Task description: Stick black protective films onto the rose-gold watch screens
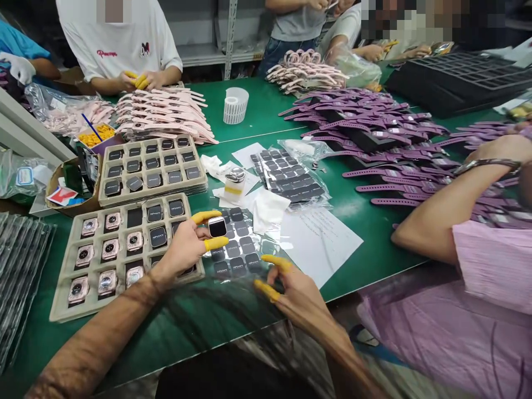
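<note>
My left hand (187, 244), with yellow finger cots on thumb and finger, pinches a smartwatch body (217, 227) by its edges. The dark screen faces up. Under it lies a clear sheet of black square screen films (236, 247). My right hand (291, 282), also in yellow finger cots, hovers by the sheet's right edge with thumb and finger apart. I see nothing between them. Left of my left hand, a beige tray (62, 277) holds several watch bodies, some with pink backs up and some with black printed faces; my forearm covers part of it.
Behind stands another tray of watches (153, 166). White wipes (270, 209), a pump bottle (235, 184), paper (322, 238) and more film sheets (291, 174) lie ahead. Purple straps (374, 127) are piled right. A co-worker's arm (449, 199) is close on the right; another person sits opposite.
</note>
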Tool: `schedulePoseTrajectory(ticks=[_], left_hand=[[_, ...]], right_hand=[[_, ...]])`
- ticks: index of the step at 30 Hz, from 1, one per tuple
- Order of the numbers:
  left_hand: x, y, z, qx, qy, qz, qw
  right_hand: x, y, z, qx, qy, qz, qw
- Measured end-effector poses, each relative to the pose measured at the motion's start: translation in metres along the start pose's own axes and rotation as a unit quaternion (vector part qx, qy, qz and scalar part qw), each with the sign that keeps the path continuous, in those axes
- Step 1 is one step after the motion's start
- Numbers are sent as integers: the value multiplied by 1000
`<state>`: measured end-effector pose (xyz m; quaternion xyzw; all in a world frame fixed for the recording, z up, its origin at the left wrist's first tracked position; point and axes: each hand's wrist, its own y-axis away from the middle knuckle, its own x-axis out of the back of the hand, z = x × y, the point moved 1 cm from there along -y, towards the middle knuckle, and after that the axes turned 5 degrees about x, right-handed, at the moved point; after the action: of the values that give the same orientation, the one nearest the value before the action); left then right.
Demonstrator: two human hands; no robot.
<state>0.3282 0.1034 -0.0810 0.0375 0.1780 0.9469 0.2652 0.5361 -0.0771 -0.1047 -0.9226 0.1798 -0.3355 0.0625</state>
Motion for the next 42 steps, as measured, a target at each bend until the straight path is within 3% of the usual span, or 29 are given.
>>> schedulePoseTrajectory(ticks=[3, 6, 8, 10, 14, 18, 25, 32, 35, 37, 39, 42], left_hand=[[-2, 1, -1, 12, -6, 6, 1000], [-2, 2, -3, 7, -37, 25, 999], [-2, 3, -6, -4, -50, 25, 998], [-1, 4, -8, -16, -55, 20, 998], [0, 5, -9, -24, -69, 21, 997], [-1, 5, -11, -29, -49, 13, 998], [-2, 6, -12, -12, -70, 45, 996], [-4, 4, -13, -18, -51, 47, 997], [-4, 8, -7, -11, -30, 50, 998], [-8, 10, 0, -14, -11, 36, 999], [-20, 8, 6, -6, 25, 3, 1000], [-45, -4, 7, 39, 119, -53, 991]], right_hand=[[-5, -27, 12, 57, 49, -38, 996], [-5, -83, 29, 121, 116, 18, 986], [-9, -112, 39, 129, 191, -8, 973], [-14, -125, 41, 138, 216, -20, 966], [-28, -121, 9, 256, 92, 0, 962], [-50, -126, -28, 378, -7, -60, 924], [-62, -136, -22, 404, -19, -44, 914], [-66, -139, -22, 367, -5, -28, 930], [-45, -130, -8, 280, 90, -5, 956], [-24, -110, 8, 220, 153, 3, 963], [-9, -82, 24, 200, 147, -35, 968], [-7, -50, 42, 201, 120, -147, 961]])
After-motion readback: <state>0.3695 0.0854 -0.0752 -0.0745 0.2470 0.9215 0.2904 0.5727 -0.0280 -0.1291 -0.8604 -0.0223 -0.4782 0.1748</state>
